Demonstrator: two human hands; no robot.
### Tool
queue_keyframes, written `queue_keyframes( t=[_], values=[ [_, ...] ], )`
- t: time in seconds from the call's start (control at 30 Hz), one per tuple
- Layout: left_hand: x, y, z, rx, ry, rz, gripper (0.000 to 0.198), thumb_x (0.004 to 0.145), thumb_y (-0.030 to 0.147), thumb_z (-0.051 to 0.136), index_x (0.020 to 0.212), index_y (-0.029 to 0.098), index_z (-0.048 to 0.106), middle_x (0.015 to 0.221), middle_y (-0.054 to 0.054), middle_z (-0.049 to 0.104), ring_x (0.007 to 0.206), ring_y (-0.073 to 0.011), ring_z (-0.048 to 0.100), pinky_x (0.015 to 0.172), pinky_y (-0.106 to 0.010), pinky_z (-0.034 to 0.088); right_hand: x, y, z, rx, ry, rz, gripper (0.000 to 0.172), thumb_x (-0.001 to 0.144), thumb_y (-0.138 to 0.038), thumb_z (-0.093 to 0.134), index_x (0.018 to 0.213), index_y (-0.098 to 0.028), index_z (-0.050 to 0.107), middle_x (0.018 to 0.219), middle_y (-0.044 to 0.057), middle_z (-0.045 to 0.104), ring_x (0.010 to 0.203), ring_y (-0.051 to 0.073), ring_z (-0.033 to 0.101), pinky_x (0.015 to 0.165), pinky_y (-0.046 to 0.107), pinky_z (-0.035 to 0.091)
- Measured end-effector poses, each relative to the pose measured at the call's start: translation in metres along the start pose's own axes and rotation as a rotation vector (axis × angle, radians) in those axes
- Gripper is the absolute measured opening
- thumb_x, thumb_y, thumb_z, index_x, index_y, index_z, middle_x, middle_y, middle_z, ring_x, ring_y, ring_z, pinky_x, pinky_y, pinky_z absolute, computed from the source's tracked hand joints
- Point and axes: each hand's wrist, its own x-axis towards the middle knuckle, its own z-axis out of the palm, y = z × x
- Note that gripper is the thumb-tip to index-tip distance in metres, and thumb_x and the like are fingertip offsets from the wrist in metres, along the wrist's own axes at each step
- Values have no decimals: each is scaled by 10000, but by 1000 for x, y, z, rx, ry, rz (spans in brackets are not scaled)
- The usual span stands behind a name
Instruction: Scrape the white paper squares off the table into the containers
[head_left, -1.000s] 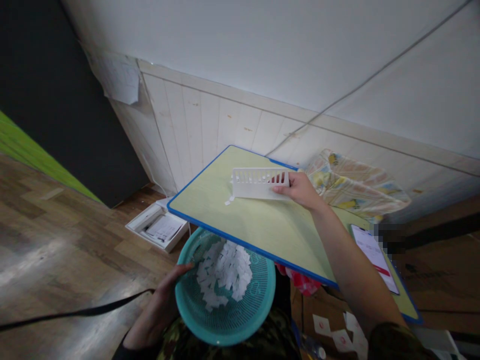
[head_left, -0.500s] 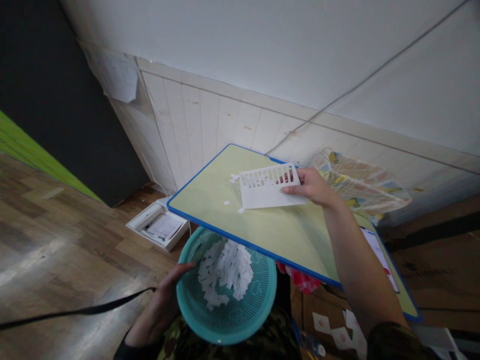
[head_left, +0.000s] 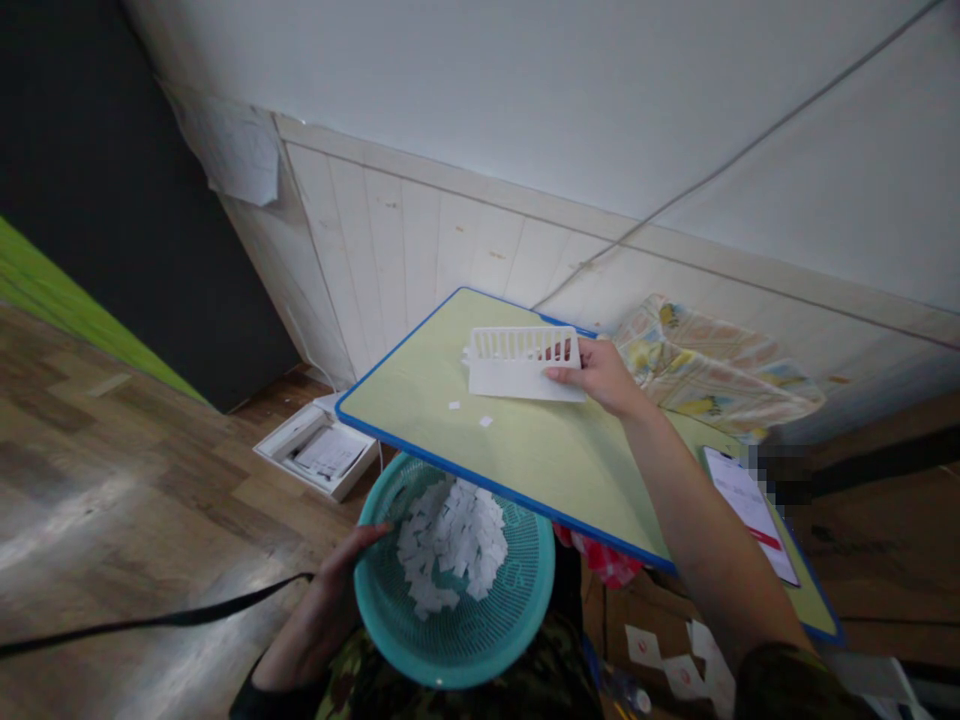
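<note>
My right hand (head_left: 600,375) grips a white slotted plastic tray (head_left: 523,362) by its right end and rests it on the far part of a yellow-green tabletop with a blue edge (head_left: 540,460). Two small white paper bits (head_left: 469,413) lie loose on the tabletop in front of the tray. Below the table's near edge, my left hand (head_left: 341,580) holds the rim of a teal mesh basket (head_left: 457,640) that has a pile of white paper pieces (head_left: 450,545) in it.
A patterned cloth (head_left: 712,365) and a printed sheet (head_left: 750,510) lie on the table's right part. An open white box (head_left: 315,455) sits on the wooden floor by the panelled wall. A black strap (head_left: 150,622) crosses the floor at left. Paper slips (head_left: 675,670) lie under the table.
My right hand slid the white tray back and forth on the tabletop; it sits a little further left than half a second ago. Loose paper bits now lie in front of it. The basket stayed put.
</note>
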Motion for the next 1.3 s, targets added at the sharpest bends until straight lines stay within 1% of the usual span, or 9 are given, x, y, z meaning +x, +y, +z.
queue_keyframes(
  t=[0.1, 0.23, 0.33, 0.57, 0.83, 1.0, 1.1, 1.2, 1.3],
  values=[
    [-1, 1, 3, 6, 1, 0, 75, 813, 160, 676, 794, 130, 741, 684, -52, 794, 573, -195, 717, 587, -274, 575, 0, 1, -7, 28, 54, 25, 408, 624, -408, 828, 927, -148, 743, 901, 62, 750, 764, 211, 672, 680, 306, 509],
    [-2, 1, 3, 16, -2, -3, 89, 817, 168, 672, 851, 132, 746, 729, -54, 802, 611, -206, 728, 637, -295, 587, -2, -3, -6, 116, -46, 45, 417, 600, -407, 847, 915, -153, 743, 902, 62, 752, 773, 209, 677, 699, 307, 518],
    [-1, 2, 3, 7, 29, -5, 95, 821, 146, 656, 787, 125, 742, 667, -53, 788, 565, -195, 714, 586, -279, 579, -1, -1, -6, 112, -86, 47, 413, 596, -404, 848, 910, -156, 745, 913, 61, 754, 778, 209, 679, 706, 308, 522],
    [-5, 3, 8, 18, 24, 5, 96, 800, 143, 663, 785, 108, 752, 716, -94, 804, 585, -226, 725, 596, -312, 587, 1, 11, -19, 73, 47, 57, 435, 596, -396, 850, 946, -158, 750, 946, 71, 755, 798, 223, 683, 696, 316, 522],
    [2, -2, -2, 1, -22, -9, 141, 802, 171, 685, 909, 118, 761, 698, -59, 804, 596, -222, 736, 601, -297, 583, -2, 10, 15, 247, -99, 102, 390, 558, -373, 873, 867, -159, 769, 876, 57, 756, 778, 198, 678, 732, 310, 509],
    [1, -1, 0, 16, -10, 11, 109, 813, 161, 664, 825, 113, 761, 739, -90, 811, 592, -227, 733, 601, -309, 588, -2, 16, 5, 266, -166, 140, 358, 555, -325, 879, 861, -170, 779, 871, 50, 761, 771, 186, 678, 747, 300, 497],
    [-1, -1, 4, 16, -3, 18, 118, 814, 146, 653, 838, 108, 761, 735, -97, 809, 591, -238, 734, 596, -320, 589, -1, 21, -3, 298, -116, 153, 355, 537, -306, 887, 852, -182, 780, 871, 46, 762, 766, 181, 679, 742, 299, 501],
    [-2, 0, 6, 13, 3, 17, 100, 809, 146, 660, 803, 117, 756, 708, -89, 804, 570, -229, 727, 582, -308, 584, -1, 24, 1, 321, -57, 167, 391, 525, -319, 891, 875, -188, 776, 890, 48, 762, 775, 185, 683, 741, 308, 512],
    [-1, 0, 6, 2, 21, 13, 111, 804, 138, 659, 739, 115, 746, 664, -92, 794, 536, -216, 713, 548, -294, 575, -1, 22, 8, 287, -82, 169, 423, 525, -360, 885, 884, -165, 773, 883, 65, 761, 772, 200, 683, 720, 316, 520]
  ],
)
